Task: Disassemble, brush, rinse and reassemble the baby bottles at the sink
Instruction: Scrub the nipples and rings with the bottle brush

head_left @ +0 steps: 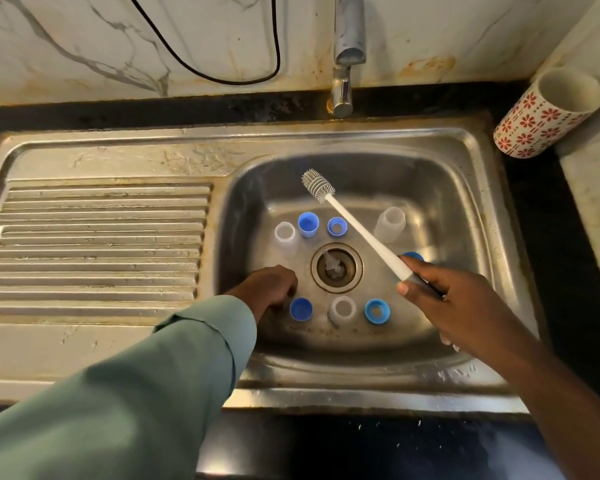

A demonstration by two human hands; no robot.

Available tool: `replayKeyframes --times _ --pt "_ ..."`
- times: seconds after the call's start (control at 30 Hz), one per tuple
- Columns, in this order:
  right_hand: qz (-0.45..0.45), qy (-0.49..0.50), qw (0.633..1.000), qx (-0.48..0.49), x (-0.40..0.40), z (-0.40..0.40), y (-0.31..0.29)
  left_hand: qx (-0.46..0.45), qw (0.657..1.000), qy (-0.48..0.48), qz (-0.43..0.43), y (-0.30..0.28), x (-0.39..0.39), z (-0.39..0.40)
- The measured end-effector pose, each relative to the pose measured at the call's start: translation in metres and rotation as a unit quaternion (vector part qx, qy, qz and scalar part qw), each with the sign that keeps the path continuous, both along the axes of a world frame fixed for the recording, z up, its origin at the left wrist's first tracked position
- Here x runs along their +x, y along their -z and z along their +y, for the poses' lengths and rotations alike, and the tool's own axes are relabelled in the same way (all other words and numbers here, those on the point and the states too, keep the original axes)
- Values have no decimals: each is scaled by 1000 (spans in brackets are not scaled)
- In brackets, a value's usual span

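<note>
Brush up, parts spread round the drain

Right hand [440, 299] grips brush [357, 230] by the handle, bristles raised over sink [465, 174]; left hand [274, 285] reaches low nr blue cap [301, 309], fingers curled, can't tell if holding anything. Looks like brushing stage w/ bottles apart; next: lift one piece to the bristles

The left hand [271, 284] hides its fingertips; the right hand [444, 299] covers a blue cap [413, 255].
</note>
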State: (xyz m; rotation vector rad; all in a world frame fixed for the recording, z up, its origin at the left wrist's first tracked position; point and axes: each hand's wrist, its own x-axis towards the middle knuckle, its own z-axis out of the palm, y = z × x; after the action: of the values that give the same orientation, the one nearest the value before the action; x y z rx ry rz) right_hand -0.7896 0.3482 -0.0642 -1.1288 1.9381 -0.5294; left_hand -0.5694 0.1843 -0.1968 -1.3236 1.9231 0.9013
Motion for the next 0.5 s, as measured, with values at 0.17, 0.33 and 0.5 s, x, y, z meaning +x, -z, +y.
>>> replayKeyframes --times 0.17,0.33,0.5 --pt "-11 7 1000 -10 5 4 -9 -13 998 -50 33 -20 6 -4" --pt "-9 -8 999 -45 6 22 -37 88 909 -298 278 -86 41 -12" --pt "58 -99 992 -60 13 41 -82 216 693 -467 504 -136 71 9"
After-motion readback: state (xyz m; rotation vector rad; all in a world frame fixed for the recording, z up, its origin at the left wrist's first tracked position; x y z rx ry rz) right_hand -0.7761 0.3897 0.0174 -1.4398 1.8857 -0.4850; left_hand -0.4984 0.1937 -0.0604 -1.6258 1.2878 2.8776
